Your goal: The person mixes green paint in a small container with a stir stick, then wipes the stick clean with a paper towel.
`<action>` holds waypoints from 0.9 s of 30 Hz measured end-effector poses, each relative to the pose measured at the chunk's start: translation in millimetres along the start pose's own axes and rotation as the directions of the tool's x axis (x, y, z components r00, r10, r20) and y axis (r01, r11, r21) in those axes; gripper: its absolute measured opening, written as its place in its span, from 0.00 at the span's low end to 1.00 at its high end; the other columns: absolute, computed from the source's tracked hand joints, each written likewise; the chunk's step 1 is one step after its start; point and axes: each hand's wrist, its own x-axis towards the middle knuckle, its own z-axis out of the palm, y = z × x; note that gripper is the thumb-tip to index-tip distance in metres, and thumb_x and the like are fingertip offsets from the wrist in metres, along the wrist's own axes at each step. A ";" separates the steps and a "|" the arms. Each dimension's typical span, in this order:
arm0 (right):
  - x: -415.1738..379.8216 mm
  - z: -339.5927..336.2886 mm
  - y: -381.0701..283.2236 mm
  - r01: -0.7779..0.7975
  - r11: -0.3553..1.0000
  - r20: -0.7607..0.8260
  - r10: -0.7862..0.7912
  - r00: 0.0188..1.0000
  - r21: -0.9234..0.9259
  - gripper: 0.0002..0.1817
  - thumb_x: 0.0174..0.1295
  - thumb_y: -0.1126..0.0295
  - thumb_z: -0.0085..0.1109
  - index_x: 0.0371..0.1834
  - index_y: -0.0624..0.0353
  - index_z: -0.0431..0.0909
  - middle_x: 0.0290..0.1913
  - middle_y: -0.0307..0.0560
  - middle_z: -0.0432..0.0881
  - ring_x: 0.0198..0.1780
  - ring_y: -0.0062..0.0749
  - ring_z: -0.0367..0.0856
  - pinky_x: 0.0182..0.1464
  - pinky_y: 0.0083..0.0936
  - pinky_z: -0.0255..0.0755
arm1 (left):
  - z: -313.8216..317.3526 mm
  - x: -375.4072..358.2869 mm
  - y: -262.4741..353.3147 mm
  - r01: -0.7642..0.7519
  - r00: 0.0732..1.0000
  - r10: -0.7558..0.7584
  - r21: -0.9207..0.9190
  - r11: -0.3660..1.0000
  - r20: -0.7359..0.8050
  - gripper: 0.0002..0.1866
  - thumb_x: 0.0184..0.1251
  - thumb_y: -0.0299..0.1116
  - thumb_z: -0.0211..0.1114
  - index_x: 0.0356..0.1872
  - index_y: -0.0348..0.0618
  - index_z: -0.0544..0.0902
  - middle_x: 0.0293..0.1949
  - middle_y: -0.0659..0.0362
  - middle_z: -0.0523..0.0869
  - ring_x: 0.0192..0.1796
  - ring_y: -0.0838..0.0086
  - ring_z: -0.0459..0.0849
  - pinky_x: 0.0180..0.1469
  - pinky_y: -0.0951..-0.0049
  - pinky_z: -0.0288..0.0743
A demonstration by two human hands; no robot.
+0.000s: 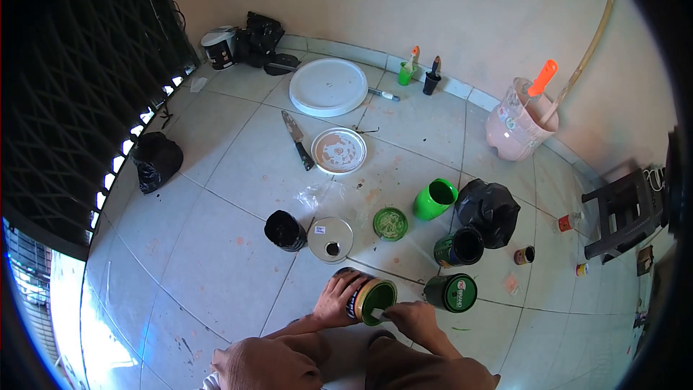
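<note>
My left hand (338, 302) is wrapped over the side of a paint tin (369, 295), which lies tilted with its mouth towards the right. Green paint coats the inside of this tin. In my closed right hand (415, 321) is a small flat scraper (378, 313), its pale blade at the tin's mouth and its handle hidden by my fingers. Just right of that hand stands a dark tin with a green lid (460, 293). Beyond the tin lie a round metal lid with a hole (330, 239) and a green-smeared lid (390, 224).
Around the work stand a black-lined pot (285, 231), a bright green container (434, 199), an open dark tin (459, 247) and a black plastic bag (488, 211). Farther off are a knife (297, 141), a large white lid (328, 87), a pink bucket (521, 124) and a dark stool (626, 209).
</note>
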 end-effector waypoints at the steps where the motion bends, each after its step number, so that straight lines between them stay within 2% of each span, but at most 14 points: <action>1: 2.0 -3.0 -4.1 -0.029 1.000 -0.035 0.029 0.999 -0.007 0.02 0.55 0.68 0.66 0.31 0.45 0.86 0.29 0.41 0.87 0.29 0.38 0.85 0.29 0.33 0.75 | 1.1 -1.4 -0.4 0.005 1.000 -0.005 0.005 1.000 0.004 0.50 0.35 0.43 0.83 0.67 0.46 0.70 0.62 0.50 0.73 0.64 0.51 0.72 0.65 0.52 0.68; 4: 7.8 -3.4 3.6 -0.101 0.977 -0.173 0.068 0.983 -0.190 0.03 0.55 0.67 0.67 0.32 0.46 0.87 0.28 0.41 0.86 0.28 0.41 0.85 0.30 0.35 0.76 | 1.8 -2.3 -3.1 0.002 1.000 -0.002 0.014 1.000 0.001 0.49 0.36 0.43 0.82 0.66 0.46 0.70 0.62 0.49 0.73 0.64 0.50 0.72 0.66 0.52 0.68; 7: 1.0 2.5 4.7 -0.048 0.983 -0.086 0.033 0.996 -0.179 0.02 0.55 0.67 0.67 0.31 0.47 0.86 0.28 0.41 0.86 0.26 0.41 0.83 0.30 0.35 0.76 | -1.7 -1.6 -4.3 0.002 1.000 -0.002 0.014 1.000 0.012 0.49 0.36 0.43 0.82 0.66 0.46 0.70 0.62 0.49 0.73 0.64 0.50 0.72 0.66 0.52 0.67; 10: -0.8 4.2 1.7 -0.001 1.000 -0.071 0.003 0.998 0.028 0.02 0.55 0.68 0.66 0.31 0.47 0.87 0.27 0.40 0.85 0.25 0.40 0.82 0.30 0.33 0.74 | -0.3 -1.2 -4.0 0.003 1.000 -0.003 0.009 1.000 0.013 0.49 0.36 0.43 0.82 0.66 0.46 0.70 0.62 0.49 0.73 0.64 0.50 0.72 0.66 0.52 0.67; 13: 5.5 2.6 6.3 -0.062 0.988 -0.205 0.032 0.978 -0.141 0.03 0.55 0.67 0.66 0.32 0.47 0.87 0.27 0.42 0.85 0.26 0.40 0.83 0.30 0.33 0.75 | 0.5 -2.3 -3.8 0.004 1.000 -0.004 0.010 1.000 0.011 0.48 0.36 0.43 0.82 0.66 0.45 0.70 0.62 0.49 0.73 0.64 0.50 0.72 0.66 0.52 0.67; 16: 0.4 0.9 11.7 -0.085 0.974 -0.086 0.069 0.994 -0.209 0.04 0.55 0.68 0.66 0.33 0.47 0.87 0.27 0.42 0.85 0.26 0.41 0.83 0.30 0.33 0.75 | -0.9 -0.8 -4.5 0.005 1.000 -0.006 0.006 1.000 0.015 0.48 0.36 0.42 0.82 0.66 0.45 0.70 0.62 0.49 0.73 0.64 0.50 0.72 0.66 0.52 0.67; 19: -6.4 3.2 4.4 0.020 1.000 -0.015 -0.020 1.000 0.018 0.04 0.54 0.69 0.66 0.32 0.46 0.87 0.26 0.41 0.85 0.25 0.40 0.83 0.29 0.33 0.74 | -1.2 -1.1 -3.5 0.006 1.000 -0.006 0.001 1.000 0.025 0.48 0.37 0.42 0.82 0.66 0.45 0.70 0.62 0.49 0.73 0.64 0.50 0.72 0.66 0.52 0.67; 22: 2.6 -4.9 1.3 -0.033 0.997 -0.181 0.021 0.983 -0.064 0.04 0.54 0.69 0.65 0.32 0.47 0.87 0.27 0.42 0.85 0.27 0.40 0.84 0.31 0.34 0.76 | -1.0 0.0 -2.8 -0.004 1.000 0.004 0.004 1.000 0.014 0.48 0.37 0.42 0.82 0.66 0.45 0.70 0.61 0.49 0.74 0.63 0.50 0.72 0.66 0.52 0.68; 25: 2.5 -8.0 10.0 -0.080 0.961 -0.069 0.063 0.996 -0.264 0.06 0.54 0.69 0.63 0.34 0.43 0.86 0.30 0.40 0.86 0.26 0.41 0.83 0.31 0.33 0.76 | -3.4 1.4 -2.3 -0.008 1.000 0.008 -0.001 1.000 0.017 0.48 0.37 0.42 0.82 0.66 0.45 0.70 0.61 0.49 0.74 0.63 0.50 0.72 0.66 0.52 0.68; 27: -4.0 -3.6 13.3 0.024 0.992 -0.011 -0.025 1.000 -0.125 0.07 0.54 0.69 0.62 0.35 0.44 0.85 0.29 0.40 0.86 0.25 0.41 0.82 0.30 0.33 0.75 | -4.0 1.4 -2.9 -0.005 1.000 0.005 -0.004 1.000 0.021 0.48 0.37 0.42 0.82 0.66 0.45 0.70 0.62 0.49 0.74 0.63 0.50 0.72 0.66 0.52 0.68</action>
